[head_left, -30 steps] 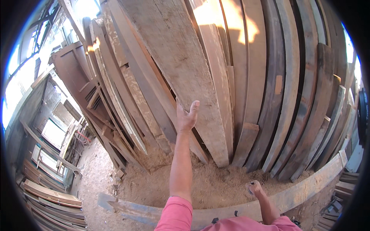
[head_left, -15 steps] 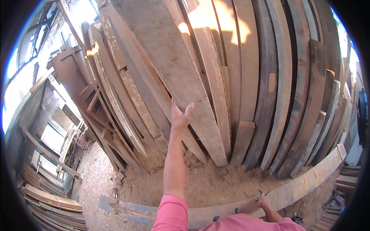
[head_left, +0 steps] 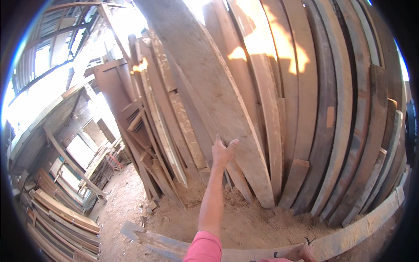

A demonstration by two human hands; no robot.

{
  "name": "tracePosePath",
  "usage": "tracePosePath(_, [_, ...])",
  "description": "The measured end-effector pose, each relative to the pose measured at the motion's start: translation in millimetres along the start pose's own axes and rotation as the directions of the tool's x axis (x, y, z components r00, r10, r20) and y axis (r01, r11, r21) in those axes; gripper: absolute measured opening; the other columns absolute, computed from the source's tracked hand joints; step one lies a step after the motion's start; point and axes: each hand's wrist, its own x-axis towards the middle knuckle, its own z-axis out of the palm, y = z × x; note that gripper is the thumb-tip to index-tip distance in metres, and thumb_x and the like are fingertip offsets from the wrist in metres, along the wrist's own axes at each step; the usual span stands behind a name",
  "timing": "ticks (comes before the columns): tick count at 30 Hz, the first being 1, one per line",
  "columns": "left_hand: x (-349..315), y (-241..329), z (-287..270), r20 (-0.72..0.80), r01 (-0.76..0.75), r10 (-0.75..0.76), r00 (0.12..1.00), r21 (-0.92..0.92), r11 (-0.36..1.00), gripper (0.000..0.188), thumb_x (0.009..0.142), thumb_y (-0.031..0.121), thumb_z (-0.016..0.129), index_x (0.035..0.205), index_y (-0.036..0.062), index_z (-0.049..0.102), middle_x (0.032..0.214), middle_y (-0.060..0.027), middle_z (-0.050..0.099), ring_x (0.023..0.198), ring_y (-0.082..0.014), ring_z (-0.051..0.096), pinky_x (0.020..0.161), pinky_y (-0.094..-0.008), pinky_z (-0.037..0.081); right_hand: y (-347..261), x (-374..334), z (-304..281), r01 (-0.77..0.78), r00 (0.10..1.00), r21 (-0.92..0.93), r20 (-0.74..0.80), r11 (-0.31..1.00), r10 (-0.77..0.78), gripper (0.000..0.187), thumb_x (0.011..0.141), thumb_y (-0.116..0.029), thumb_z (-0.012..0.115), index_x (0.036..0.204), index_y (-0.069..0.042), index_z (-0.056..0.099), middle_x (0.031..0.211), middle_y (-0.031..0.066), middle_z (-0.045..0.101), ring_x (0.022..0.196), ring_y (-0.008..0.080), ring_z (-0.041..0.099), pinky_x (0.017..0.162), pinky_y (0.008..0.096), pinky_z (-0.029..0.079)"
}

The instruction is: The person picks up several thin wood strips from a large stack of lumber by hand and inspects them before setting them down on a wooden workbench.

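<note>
1. Right hand (head_left: pixel 301 252): located at the near edge of the floor (head_left: pixel 244 229), beside the long plank. Mostly cut off by the frame; finger state cannot be told. A thin, dark, curved item (head_left: pixel 309 241) shows just beside it.
2. Long plank (head_left: pixel 358 236): lies along the near edge of the sawdust-covered floor, its left end notched.
3. Left hand (head_left: pixel 223 153): extends from a pink sleeve (head_left: pixel 204 246). Thumb is spread from the fingers and lies on the face of the wide board; the fingers meet the board's left edge, pinching that edge between them.
4. Wide board (head_left: pixel 209 83): leans tilted, top toward the left, lower end on the floor, in front of other timber.
5. Upright planks (head_left: pixel 307 100): stand side by side along the floor's far edge, right of the wide board; bright light falls on several upper faces.
6. Stacked boards (head_left: pixel 65 214): lie at the floor's left edge.
7. Brown panelled door (head_left: pixel 111 83): leans at the far left corner, beside narrow timbers (head_left: pixel 163 107).
</note>
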Motion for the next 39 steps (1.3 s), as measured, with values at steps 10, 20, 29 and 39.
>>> tracePosePath(10, [-0.9, -10.4, -16.3, -0.007, 0.03, -0.029, 1.0, 0.124, 0.992, 0.089, 0.075, 0.052, 0.072, 0.132, -0.0092, 0.041, 0.104, -0.0281, 0.064, 0.104, -0.0402, 0.061, 0.089, -0.043, 0.048, 10.5, 67.5, 18.5, 0.111, 0.993, -0.097, 0.056, 0.989, -0.106, 0.049, 0.071, -0.029, 0.068, 0.111, -0.003, 0.059, 0.109, 0.0201, 0.061, 0.104, 0.0362, 0.059, 0.084, 0.0442, 0.049])
tracePosePath(20, [-24.4, 12.6, -42.2, 0.008, 0.108, -0.112, 0.994, 0.193, 0.975, 0.058, 0.079, 0.044, 0.071, 0.112, 0.0015, 0.049, 0.092, -0.0246, 0.066, 0.092, -0.043, 0.063, 0.079, -0.046, 0.049, 30.2, 104.3, 48.8, 0.187, 0.98, -0.106, 0.092, 0.977, -0.178, 0.041, 0.072, -0.033, 0.069, 0.105, -0.009, 0.063, 0.103, 0.016, 0.066, 0.096, 0.033, 0.064, 0.078, 0.0434, 0.052])
tracePosePath(29, [-14.5, 34.7, -26.2, 0.068, 0.203, -0.232, 0.97, 0.294, 0.934, 0.098, 0.076, 0.059, 0.067, 0.133, -0.0144, 0.036, 0.133, -0.032, 0.045, 0.127, -0.0402, 0.043, 0.105, -0.0415, 0.036, 21.8, 34.1, -48.6, 0.075, 0.997, 0.173, 0.014, 0.982, -0.079, 0.048, 0.077, -0.041, 0.066, 0.112, -0.008, 0.065, 0.113, 0.0194, 0.062, 0.102, 0.0338, 0.061, 0.084, 0.0453, 0.049])
tracePosePath(39, [-4.1, -24.6, 5.5, -0.1, -0.104, 0.051, 0.994, -0.655, 0.748, 0.097, 0.083, 0.072, 0.048, 0.137, -0.0078, 0.032, 0.135, -0.0203, 0.043, 0.119, -0.0291, 0.046, 0.105, -0.0383, 0.036, 89.4, -8.7, -109.2, -0.516, 0.853, 0.319, 0.108, 0.795, 0.511, 0.038, 0.078, -0.027, 0.061, 0.107, -0.003, 0.056, 0.107, 0.023, 0.064, 0.103, 0.04, 0.061, 0.085, 0.0481, 0.049])
